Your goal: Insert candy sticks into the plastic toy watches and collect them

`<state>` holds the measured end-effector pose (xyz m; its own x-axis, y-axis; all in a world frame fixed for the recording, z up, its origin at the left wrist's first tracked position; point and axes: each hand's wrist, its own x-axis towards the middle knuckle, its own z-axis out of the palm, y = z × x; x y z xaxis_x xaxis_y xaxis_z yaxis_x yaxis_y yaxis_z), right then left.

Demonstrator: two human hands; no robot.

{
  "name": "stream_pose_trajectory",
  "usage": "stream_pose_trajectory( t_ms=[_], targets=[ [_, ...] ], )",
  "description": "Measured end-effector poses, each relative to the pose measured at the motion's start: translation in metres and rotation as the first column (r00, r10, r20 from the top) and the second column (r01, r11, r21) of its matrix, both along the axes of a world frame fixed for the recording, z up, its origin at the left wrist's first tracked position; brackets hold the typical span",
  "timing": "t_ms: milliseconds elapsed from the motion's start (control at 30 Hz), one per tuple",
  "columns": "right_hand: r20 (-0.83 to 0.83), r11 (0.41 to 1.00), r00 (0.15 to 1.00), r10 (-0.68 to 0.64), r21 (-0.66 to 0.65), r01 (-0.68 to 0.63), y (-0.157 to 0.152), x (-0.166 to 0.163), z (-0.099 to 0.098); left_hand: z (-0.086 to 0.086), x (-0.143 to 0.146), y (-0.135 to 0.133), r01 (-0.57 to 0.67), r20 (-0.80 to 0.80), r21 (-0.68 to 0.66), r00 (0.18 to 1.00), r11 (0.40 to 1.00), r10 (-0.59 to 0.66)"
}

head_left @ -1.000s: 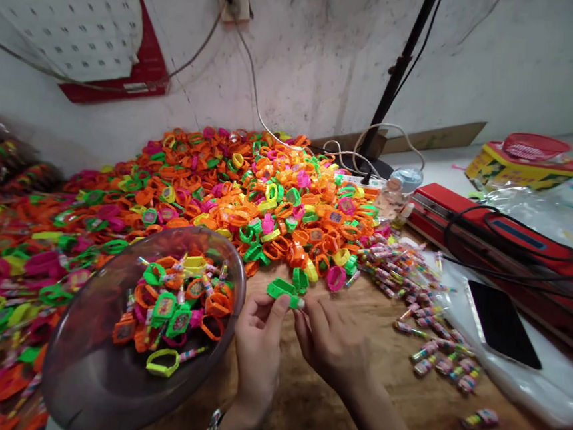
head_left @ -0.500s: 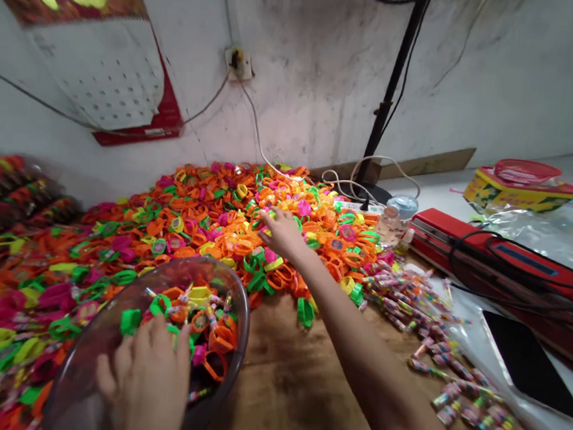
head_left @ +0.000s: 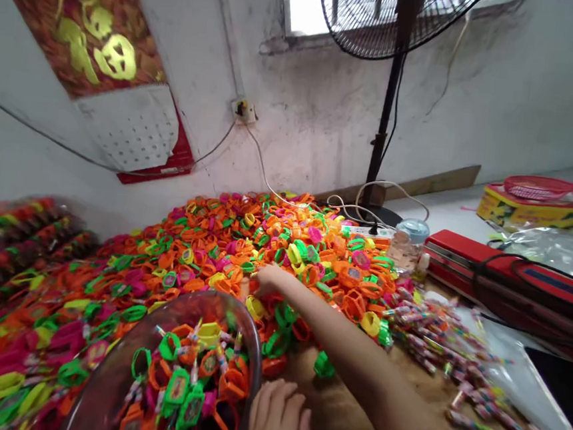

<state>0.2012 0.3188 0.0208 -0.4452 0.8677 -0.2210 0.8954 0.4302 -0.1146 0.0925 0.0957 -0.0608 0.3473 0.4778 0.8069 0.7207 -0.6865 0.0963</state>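
Bright plastic toy watches [head_left: 224, 236] in orange, green, yellow and pink lie in a big heap. My right hand [head_left: 268, 279] reaches into the front of this heap, its fingertips hidden among orange pieces. A dark see-through basin [head_left: 172, 312] stands at the lower left with toy watches and thin wrapped candy sticks inside, two green watches [head_left: 184, 397] on top. Just outside the basin's right rim is my left hand [head_left: 281, 419], palm down, fingers stretched out and slightly apart, with nothing seen in it.
Loose candy sticks [head_left: 436, 335] are scattered at right, beside a dark phone [head_left: 556, 392] and a red machine [head_left: 501, 281] with a black cable. Behind them stand a yellow box [head_left: 538, 209], a power strip [head_left: 365, 231] and a fan [head_left: 392, 97]. Packed bags [head_left: 18, 238] lie at far left.
My left hand has left the basin's contents and moved right, past its rim. My right hand has gone lower, into the near side of the heap. The view has tilted up.
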Motion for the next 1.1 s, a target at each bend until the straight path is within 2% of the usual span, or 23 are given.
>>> stream_pose_trajectory(
  t_ms=[100,200,333,400,500,567,600,633,700,767,800,833,900,967,1033,1100],
  targets=[
    [0.006,0.999,1.0,-0.003,0.032,0.002,-0.022,0.02,-0.01,-0.005,0.001,-0.007,0.004,-0.064,-0.109,0.998,0.994,-0.011],
    [0.007,0.998,1.0,-0.018,0.053,0.018,-0.049,0.029,-0.018,-0.026,0.004,-0.015,-0.055,-0.174,-0.196,0.984,0.979,0.02],
    [-0.027,0.998,0.999,-0.02,0.055,0.021,-0.084,0.032,-0.025,-0.05,0.005,-0.018,-0.143,-0.27,-0.247,0.96,0.958,0.074],
    [-0.066,0.997,0.998,-0.025,0.067,0.029,-0.102,0.036,-0.024,-0.052,0.004,-0.018,-0.135,-0.284,-0.265,0.957,0.955,0.056],
    [-0.139,0.989,0.989,-0.052,0.127,0.07,-0.135,0.049,-0.018,-0.045,0.0,-0.02,-0.107,-0.269,-0.27,0.963,0.957,0.031],
    [-0.212,0.966,0.971,-0.111,0.208,0.155,-0.165,0.068,-0.018,-0.04,-0.005,-0.022,-0.123,-0.26,-0.228,0.964,0.966,0.062],
    [-0.259,0.936,0.952,-0.163,0.265,0.232,-0.182,0.08,-0.021,-0.039,-0.007,-0.022,-0.154,-0.26,-0.204,0.961,0.967,0.098],
    [-0.322,0.877,0.916,-0.238,0.335,0.345,-0.201,0.093,-0.028,-0.04,-0.009,-0.022,-0.2,-0.262,-0.187,0.954,0.962,0.147],
    [-0.404,0.671,0.803,-0.438,0.447,0.591,-0.243,0.12,-0.052,-0.045,-0.012,-0.02,-0.288,-0.265,-0.18,0.935,0.94,0.235],
    [-0.312,0.415,0.603,-0.734,0.497,0.762,-0.285,0.142,-0.086,-0.054,-0.014,-0.016,-0.3,-0.258,-0.215,0.935,0.929,0.243],
    [-0.214,0.333,0.492,-0.844,0.509,0.794,-0.303,0.149,-0.104,-0.058,-0.014,-0.014,-0.272,-0.25,-0.243,0.945,0.931,0.211],
    [-0.129,0.312,0.429,-0.894,0.508,0.803,-0.319,0.153,-0.122,-0.061,-0.013,-0.012,-0.231,-0.24,-0.277,0.956,0.933,0.166],
    [-0.073,0.344,0.437,-0.896,0.509,0.789,-0.339,0.155,-0.153,-0.061,-0.013,-0.01,-0.16,-0.211,-0.347,0.973,0.924,0.089],
    [-0.142,0.415,0.547,-0.825,0.505,0.757,-0.347,0.154,-0.174,-0.054,-0.013,-0.011,-0.117,-0.162,-0.392,0.985,0.913,0.056],
    [-0.278,0.474,0.656,-0.701,0.506,0.721,-0.347,0.153,-0.186,-0.045,-0.014,-0.014,-0.071,-0.089,-0.417,0.995,0.906,0.037],
    [-0.395,0.513,0.713,-0.579,0.504,0.695,-0.344,0.156,-0.193,-0.037,-0.014,-0.019,-0.015,0.008,-0.45,1.0,0.893,0.02]
  ],
)
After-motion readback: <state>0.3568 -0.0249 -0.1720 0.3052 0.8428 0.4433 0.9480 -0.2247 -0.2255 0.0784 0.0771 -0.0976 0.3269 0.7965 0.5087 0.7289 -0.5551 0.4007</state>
